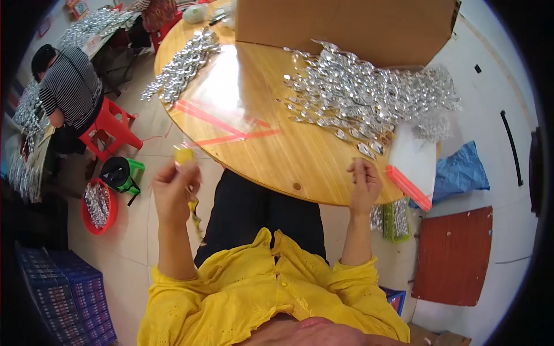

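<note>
On a desk (277,164) ahead: right, a heap of pieces (375,86) before a cardboard box (346,26); left, another heap (187,63); plastic sheets (228,98) between. Farther left, a person (72,86) on a stool (118,132).

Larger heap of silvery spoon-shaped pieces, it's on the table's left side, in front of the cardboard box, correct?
Not quite: the head view shows the larger heap on the right side of the wooden table, in front of the cardboard box.

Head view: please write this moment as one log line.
left hand: holding small yellow item, blurred | right hand: curled, near wooden table | silvery pile: on table
</note>
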Demonstrator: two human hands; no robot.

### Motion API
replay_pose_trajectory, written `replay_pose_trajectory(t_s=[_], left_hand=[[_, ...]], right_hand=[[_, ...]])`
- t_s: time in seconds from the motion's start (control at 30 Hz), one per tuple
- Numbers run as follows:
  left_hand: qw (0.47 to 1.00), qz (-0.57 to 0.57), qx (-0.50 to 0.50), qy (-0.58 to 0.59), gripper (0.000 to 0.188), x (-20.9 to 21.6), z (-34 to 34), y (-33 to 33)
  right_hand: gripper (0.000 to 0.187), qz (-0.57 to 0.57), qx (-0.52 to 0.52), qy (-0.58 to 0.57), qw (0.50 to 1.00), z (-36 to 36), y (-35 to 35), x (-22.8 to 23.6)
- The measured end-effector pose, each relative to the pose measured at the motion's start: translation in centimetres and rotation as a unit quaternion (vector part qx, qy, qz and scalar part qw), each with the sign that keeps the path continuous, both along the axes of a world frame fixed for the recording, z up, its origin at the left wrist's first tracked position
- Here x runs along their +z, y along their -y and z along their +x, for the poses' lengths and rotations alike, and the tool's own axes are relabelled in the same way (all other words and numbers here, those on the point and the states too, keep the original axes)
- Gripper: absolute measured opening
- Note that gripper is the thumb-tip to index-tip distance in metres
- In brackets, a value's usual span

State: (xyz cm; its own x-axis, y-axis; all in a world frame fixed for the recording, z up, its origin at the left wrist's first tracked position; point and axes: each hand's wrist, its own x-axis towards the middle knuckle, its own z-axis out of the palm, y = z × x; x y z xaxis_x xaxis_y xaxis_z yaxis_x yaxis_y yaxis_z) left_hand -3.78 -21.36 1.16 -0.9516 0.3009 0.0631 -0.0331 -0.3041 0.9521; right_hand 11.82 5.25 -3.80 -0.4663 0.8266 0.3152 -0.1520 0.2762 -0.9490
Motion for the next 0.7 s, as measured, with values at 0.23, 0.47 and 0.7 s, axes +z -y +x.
replay_pose_trajectory(t_s=[0.23,0.47,0.7], left_hand=[[0.979,-0.013,-0.188,0.082,0.021,-5.5,4.3,-2.9],[0.949,0.02,-0.286,0.131,0.027,-5.8,4.4,-4.2],[0.962,0.035,-0.256,0.089,0.021,-5.0,5.1,-4.7]], right_hand=[[0.011,-0.073,0.18,0.017,0.981,-0.7,6.8,1.8],[0.014,-0.105,0.265,0.087,0.955,-0.7,9.4,2.4],[0.01,-0.068,0.227,0.052,0.97,-1.4,10.3,1.9]])
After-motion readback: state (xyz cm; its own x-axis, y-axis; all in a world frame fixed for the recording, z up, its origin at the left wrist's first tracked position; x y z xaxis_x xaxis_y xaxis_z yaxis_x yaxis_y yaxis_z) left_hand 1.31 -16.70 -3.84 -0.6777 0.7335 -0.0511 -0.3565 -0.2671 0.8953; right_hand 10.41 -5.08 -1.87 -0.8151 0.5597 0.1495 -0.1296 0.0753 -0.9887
